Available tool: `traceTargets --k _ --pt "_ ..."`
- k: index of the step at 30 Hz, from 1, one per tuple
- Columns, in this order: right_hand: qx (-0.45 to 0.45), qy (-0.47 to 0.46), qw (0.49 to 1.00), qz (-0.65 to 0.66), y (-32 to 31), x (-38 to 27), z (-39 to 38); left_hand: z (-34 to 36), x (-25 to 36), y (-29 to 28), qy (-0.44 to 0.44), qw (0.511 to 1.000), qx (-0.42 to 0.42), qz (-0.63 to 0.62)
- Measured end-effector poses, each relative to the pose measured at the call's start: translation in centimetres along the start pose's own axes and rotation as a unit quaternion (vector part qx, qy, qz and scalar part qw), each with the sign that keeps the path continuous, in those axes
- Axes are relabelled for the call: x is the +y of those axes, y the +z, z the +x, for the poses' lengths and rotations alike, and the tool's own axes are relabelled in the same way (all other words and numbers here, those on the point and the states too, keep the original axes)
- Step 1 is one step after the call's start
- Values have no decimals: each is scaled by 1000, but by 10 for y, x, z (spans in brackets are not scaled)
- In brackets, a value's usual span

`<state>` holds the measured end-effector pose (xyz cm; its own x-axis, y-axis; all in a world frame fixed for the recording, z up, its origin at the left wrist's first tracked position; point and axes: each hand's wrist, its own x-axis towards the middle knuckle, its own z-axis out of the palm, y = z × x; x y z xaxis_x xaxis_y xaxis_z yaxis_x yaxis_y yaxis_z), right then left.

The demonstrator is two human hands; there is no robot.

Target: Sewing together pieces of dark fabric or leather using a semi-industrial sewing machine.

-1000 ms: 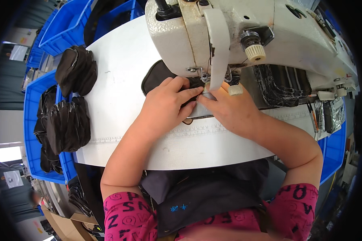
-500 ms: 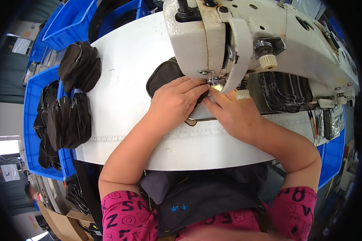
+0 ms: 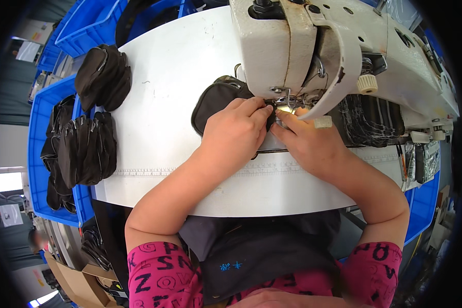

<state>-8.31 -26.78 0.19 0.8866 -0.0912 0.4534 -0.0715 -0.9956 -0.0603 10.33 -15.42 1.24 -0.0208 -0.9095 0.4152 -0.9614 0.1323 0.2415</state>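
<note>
Mid-frame, the left hand is pressing a zippered pouch, likely soft, best held by its edge, right hand adjoining, pinch unclear.

A sewing workshop was indicated by a sewing machine, a ruled white worktop, stacked dark pouches and blue bins.

From afar I see pink sleeves printed with dark letters; below the near edge of the bench, a dark apron with blue marks.
</note>
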Motion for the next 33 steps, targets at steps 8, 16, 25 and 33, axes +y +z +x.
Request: traceTargets --k 8,16,25,33 --pt "16 6 1000 16 -3 3 4 2 5 -1 -19 1000 -8 4" --pt "18 31 999 30 2 3 -4 -5 1 -24 -18 994 -89 -65" --pt "-81 -20 995 46 -3 -15 -2 -9 -19 -37 -15 972 -148 -182" --pt "104 -135 984 -42 20 -20 6 -5 -1 -18 -109 981 -76 -142"
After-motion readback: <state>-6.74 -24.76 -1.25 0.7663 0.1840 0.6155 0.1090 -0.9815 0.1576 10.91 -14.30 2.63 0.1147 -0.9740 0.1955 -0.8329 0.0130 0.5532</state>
